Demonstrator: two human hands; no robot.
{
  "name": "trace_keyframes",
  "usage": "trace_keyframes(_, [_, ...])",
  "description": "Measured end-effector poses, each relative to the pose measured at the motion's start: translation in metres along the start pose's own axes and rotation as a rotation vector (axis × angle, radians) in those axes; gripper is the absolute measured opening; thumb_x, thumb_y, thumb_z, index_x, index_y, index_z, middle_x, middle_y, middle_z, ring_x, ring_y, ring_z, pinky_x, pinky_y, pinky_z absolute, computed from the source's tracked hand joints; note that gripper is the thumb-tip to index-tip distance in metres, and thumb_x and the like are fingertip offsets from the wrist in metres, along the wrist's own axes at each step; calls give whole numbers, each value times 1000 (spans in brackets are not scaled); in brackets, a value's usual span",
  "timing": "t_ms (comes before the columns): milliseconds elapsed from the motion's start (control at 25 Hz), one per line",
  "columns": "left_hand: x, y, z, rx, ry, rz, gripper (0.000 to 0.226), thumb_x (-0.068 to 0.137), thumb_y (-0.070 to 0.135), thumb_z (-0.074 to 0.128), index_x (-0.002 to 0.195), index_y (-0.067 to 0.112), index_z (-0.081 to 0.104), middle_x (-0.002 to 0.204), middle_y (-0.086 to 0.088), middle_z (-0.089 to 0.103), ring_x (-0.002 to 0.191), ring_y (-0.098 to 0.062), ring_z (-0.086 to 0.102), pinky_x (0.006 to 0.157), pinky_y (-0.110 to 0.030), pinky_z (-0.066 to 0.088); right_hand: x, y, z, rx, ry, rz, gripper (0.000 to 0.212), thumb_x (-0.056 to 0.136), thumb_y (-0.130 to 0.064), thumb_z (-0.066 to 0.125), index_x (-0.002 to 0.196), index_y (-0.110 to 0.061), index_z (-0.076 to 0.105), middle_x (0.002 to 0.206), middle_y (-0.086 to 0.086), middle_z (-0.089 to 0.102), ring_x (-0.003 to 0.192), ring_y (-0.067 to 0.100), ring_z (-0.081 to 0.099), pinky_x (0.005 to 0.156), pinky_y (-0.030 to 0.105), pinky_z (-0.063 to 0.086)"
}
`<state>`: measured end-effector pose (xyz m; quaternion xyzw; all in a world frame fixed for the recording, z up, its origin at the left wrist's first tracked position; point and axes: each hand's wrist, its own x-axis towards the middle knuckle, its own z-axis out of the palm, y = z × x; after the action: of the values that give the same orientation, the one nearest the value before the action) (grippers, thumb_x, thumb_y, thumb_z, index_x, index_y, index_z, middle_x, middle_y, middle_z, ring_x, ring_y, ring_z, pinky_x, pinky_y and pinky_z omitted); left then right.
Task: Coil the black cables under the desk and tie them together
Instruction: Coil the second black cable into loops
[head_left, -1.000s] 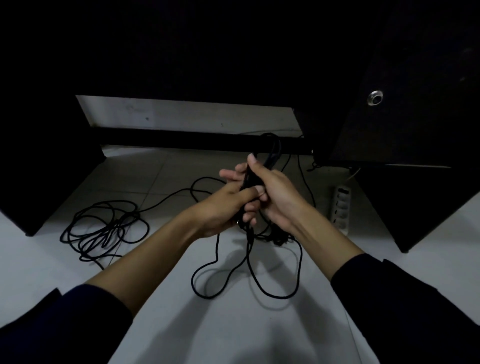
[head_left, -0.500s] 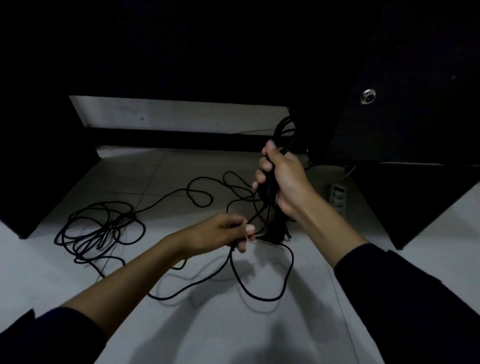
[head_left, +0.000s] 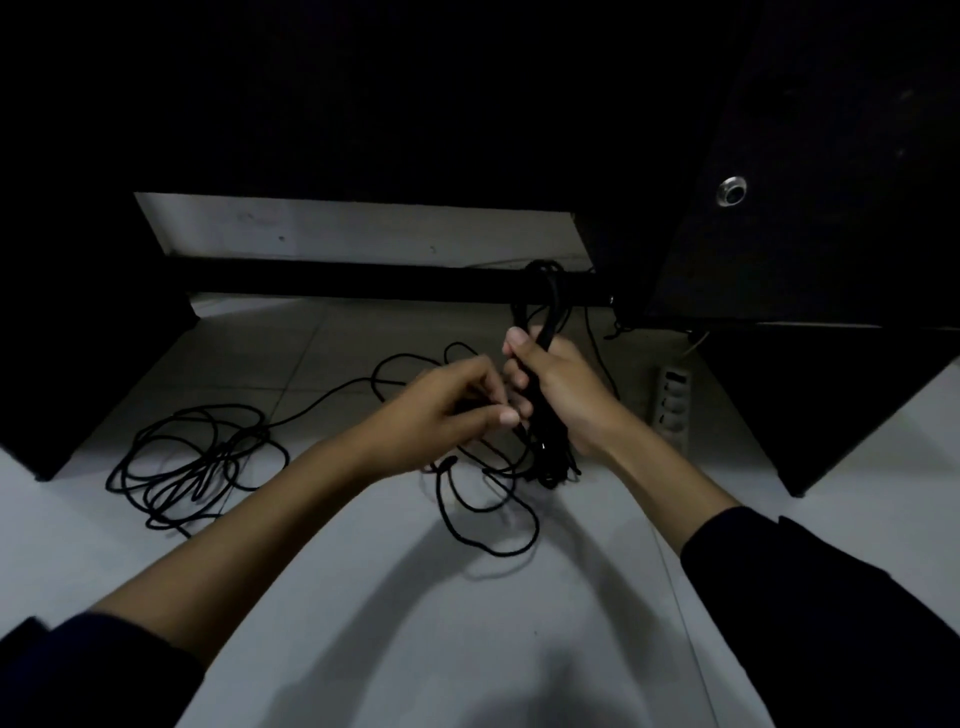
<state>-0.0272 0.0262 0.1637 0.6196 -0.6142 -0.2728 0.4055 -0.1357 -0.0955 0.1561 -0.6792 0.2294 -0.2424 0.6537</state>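
My right hand grips an upright bundle of coiled black cable; its loops stick out above my fist and hang down below it. Just to the left, my left hand pinches a loose strand of the same cable beside the bundle. From there the strand drops to the floor in a loose loop. A tangled heap of black cable lies on the white floor at the left, joined by a long strand running toward my hands.
A white power strip lies on the floor to the right of my hands. The dark desk underside, its black crossbar and a dark side panel with a metal fitting enclose the space. White floor tiles spread toward me.
My left hand has come back up from lower down and now sits beside the bundle with a strand pinched. The right hand lowered a little with the coil.
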Motion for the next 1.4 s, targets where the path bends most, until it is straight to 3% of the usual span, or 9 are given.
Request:
trace_keyframes(160, [10,19,-7,-151,18,-48,24,94,-1,51,115,0,39,77,-19,53,58,-1,53,57,-11,42,-11,-1,8,40,-17,59,26,103,-24,40,85,-15,56,56,-6,61,46,9,56,42,22,44])
trace_keyframes(360, [13,15,-14,-17,45,-28,39,88,14,66,116,15,40,69,-6,64,58,-10,59,53,-22,48,-23,0,8,-11,-41,108,30,103,-31,41,85,-13,57,59,3,59,38,12,41,38,20,35])
trace_keyframes(480, [17,10,-15,153,122,-45,42,79,28,75,106,21,44,65,1,59,54,-7,52,50,-20,43,-28,4,10,80,-94,161,33,103,-33,40,75,-17,49,52,-1,43,35,9,30,35,19,26])
trace_keyframes(680, [12,-2,-36,338,-134,-161,18,88,34,64,90,16,63,75,0,59,65,-10,54,63,-26,45,-28,3,4,104,-109,179,34,101,-43,40,79,-16,43,51,-4,29,34,8,23,35,19,19])
trace_keyframes(800, [8,3,-36,-3,-49,-174,14,91,18,62,101,9,59,81,-5,56,70,-11,53,65,-25,46,-30,4,4,-81,-134,119,45,92,-61,38,71,-23,52,52,-2,26,38,10,24,39,22,22])
trace_keyframes(960, [17,12,-30,-497,131,-209,30,87,3,64,112,14,50,92,-7,64,84,-17,63,75,-23,54,-32,8,3,-211,-161,-54,20,88,-54,47,88,-42,63,54,-3,34,40,9,32,37,23,29])
trace_keyframes(1120, [26,16,-18,-574,319,-105,25,83,-6,63,97,9,48,85,-9,62,77,-13,69,72,-26,59,-28,17,0,-286,-144,-89,40,92,-38,60,75,-3,49,48,-3,39,36,7,37,39,25,30])
trace_keyframes(1240, [31,16,-8,-556,443,-35,26,81,-8,66,88,9,47,81,-6,56,74,-11,66,71,-26,58,-28,22,5,-252,-151,-106,37,91,-30,64,69,-9,43,46,-10,35,37,5,35,42,18,31])
trace_keyframes(1400, [36,14,0,-539,518,19,24,82,-7,66,83,8,48,80,-6,55,74,-10,65,71,-23,56,-27,18,11,-145,-117,-54,22,88,-22,68,83,-8,52,47,-12,46,35,3,39,38,14,32])
